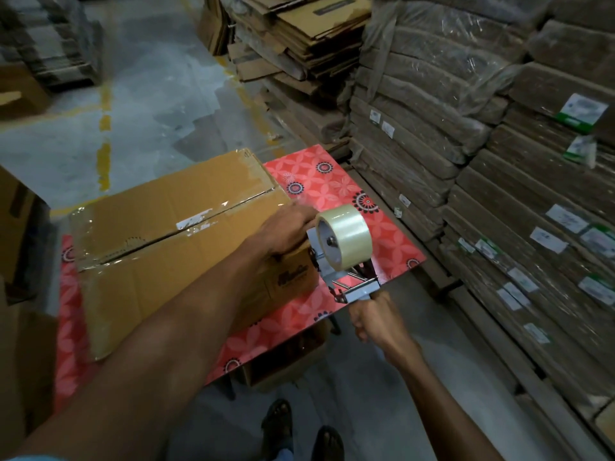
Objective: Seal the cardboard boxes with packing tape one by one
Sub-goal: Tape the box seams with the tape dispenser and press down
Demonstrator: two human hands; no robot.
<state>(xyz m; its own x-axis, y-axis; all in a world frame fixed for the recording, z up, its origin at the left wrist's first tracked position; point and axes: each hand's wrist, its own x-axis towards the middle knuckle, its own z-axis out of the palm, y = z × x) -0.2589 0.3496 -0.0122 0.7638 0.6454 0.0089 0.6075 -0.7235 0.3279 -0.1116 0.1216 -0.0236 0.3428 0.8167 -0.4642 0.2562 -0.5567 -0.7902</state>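
Observation:
A closed brown cardboard box [173, 227] lies on a red flower-patterned table [382, 227], with clear tape along its top seam and at its far corners. My left hand [286, 231] rests on the box's near right corner, fingers curled over the edge. My right hand [372, 319] grips the handle of a tape dispenser [342, 257] carrying a roll of clear tape. The dispenser's head sits against the right end face of the box, just below my left hand.
Tall stacks of wrapped, flattened cartons [499, 161] stand close on the right. More flat cardboard [299, 38] is piled at the back. A small open box [283, 364] sits under the table. Another carton [16, 227] stands at the left, and my sandalled feet [299, 430] are below.

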